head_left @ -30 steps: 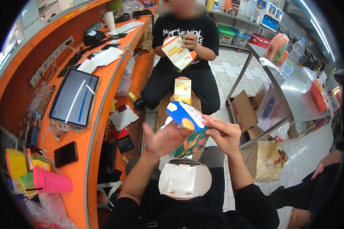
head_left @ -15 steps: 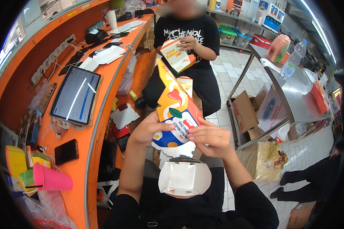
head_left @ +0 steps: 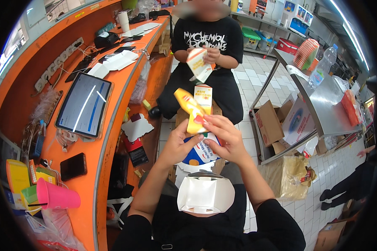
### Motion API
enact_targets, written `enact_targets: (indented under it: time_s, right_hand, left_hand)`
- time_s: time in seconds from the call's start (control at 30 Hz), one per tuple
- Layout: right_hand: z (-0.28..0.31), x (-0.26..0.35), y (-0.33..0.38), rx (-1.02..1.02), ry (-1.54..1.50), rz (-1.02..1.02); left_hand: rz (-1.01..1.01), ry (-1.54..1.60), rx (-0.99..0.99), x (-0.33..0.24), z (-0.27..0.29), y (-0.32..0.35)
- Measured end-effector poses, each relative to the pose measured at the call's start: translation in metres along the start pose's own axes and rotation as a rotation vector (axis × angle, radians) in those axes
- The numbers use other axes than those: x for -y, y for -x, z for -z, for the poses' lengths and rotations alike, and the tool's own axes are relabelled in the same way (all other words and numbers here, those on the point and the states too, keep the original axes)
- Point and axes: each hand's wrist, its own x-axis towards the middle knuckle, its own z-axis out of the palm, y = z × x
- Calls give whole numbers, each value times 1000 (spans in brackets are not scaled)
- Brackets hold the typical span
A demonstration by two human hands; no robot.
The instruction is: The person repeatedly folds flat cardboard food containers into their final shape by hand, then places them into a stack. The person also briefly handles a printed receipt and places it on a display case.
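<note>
Head view: both hands fold a flat carton above the lap
Left hand (head_left: pixel 178 144) and right hand (head_left: pixel 224 140) pinch the printed carton (head_left: pixel 191 113) closed-fingered, raised above the white folded box (head_left: pixel 205 194) for creasing

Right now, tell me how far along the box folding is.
Done: one folded white box rests open on the lap. In hand: the left hand and right hand both grip a printed yellow carton blank, partly shaped, not yet closed. Left: flat white blanks still lie below the hands. The person opposite holds another carton.
</note>
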Motion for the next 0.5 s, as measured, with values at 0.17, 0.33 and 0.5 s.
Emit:
enact_targets:
  time_s: [0.17, 0.33, 0.5]
  right_hand:
    - [4, -2, -2, 64, -75, 15]
    - [15, -1, -3, 9, -363, 89]
    - [23, 4, -9, 96, -341, -19]
  left_hand:
    - [154, 173, 179, 7, 18, 6]
    - [-5, 1005, 307, 17, 6, 25]
    - [142, 1252, 112, 4, -1, 18]
